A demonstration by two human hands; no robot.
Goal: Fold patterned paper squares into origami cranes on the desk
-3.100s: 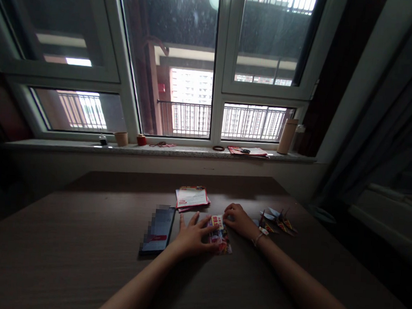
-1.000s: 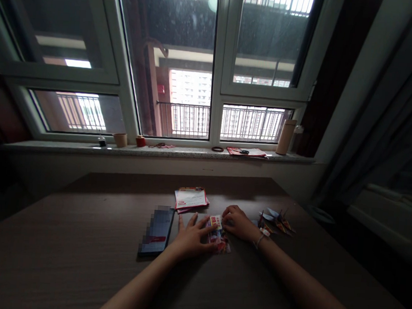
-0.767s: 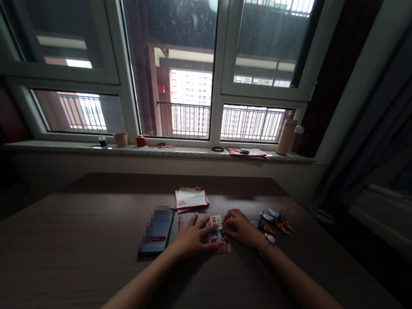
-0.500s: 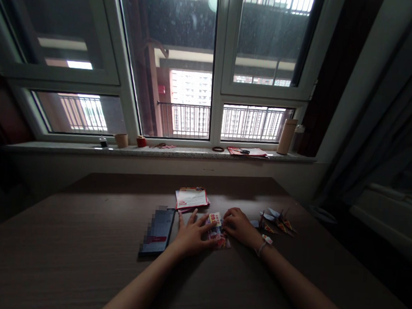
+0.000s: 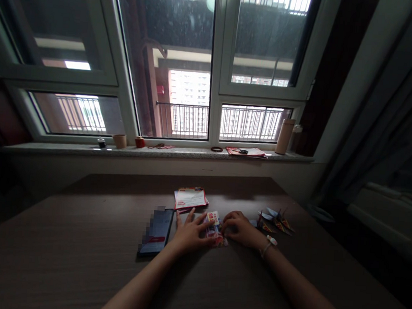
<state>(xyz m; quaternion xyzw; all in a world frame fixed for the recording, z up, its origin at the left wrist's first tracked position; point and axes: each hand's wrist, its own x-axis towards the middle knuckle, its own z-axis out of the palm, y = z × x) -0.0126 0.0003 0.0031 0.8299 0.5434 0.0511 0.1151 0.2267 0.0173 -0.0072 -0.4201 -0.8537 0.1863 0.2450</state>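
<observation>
A colourful printed paper lies flat on the brown table between my hands. My left hand rests on its left part with the fingers spread. At the paper's right edge, my right hand has its thumb and fingers curled together, pinching that edge. A bracelet circles my right wrist. Left of my left hand lies a dark phone, its screen partly pixelated. Several folded paper pieces sit to the right of my right hand.
Beyond my hands is a stack of printed sheets on the table. The windowsill holds a paper cup, a red spool, papers with scissors and a tan bottle.
My right hand has shifted slightly along the paper's right edge, and its wrist has turned a little. My left hand stays spread on the paper. The whole view has drifted slightly.
</observation>
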